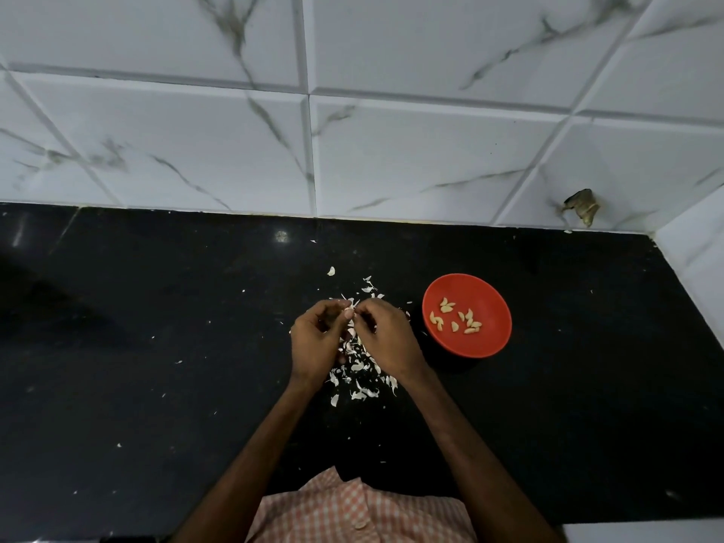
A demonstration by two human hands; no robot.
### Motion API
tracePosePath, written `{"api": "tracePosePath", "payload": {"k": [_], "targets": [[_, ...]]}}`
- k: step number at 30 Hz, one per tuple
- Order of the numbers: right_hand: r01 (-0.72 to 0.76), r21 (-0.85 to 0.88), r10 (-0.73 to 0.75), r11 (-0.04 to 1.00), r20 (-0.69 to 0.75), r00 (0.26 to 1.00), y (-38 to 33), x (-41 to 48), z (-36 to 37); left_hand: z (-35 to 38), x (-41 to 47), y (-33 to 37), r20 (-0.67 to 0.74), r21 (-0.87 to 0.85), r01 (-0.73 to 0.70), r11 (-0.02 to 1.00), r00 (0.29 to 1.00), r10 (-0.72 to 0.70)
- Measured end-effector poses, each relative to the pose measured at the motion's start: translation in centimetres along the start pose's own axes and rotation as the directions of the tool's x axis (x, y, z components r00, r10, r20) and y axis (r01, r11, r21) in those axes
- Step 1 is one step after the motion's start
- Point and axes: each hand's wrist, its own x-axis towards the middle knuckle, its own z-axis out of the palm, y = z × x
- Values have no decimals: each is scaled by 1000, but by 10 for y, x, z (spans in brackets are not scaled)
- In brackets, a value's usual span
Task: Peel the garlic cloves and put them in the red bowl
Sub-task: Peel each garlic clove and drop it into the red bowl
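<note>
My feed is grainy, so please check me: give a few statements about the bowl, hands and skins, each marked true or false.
1. The red bowl holds peeled cloves. True.
2. The red bowl sits left of the hands. False: it sits to the right of the right hand.
3. The left hand and the right hand pinch one garlic clove between them. True.
4. The skins are inside the bowl. False: they lie scattered on the black counter, mostly under the hands.
</note>
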Motion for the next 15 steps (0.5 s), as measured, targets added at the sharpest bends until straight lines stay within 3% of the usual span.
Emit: {"api": "tracePosePath", "payload": {"k": [6,10,15], "targets": [[67,70,-75,995,108,991,1,2,-8,-4,2,-3,49,-161,155,975,988,-149],[49,125,-69,991,164,984,7,3,-14,-6,4,-1,92,-114,159,981,985,-149],[-14,194,-7,981,105,994,6,2,-21,-2,-3,8,121,-218,189,958,979,-165]]}}
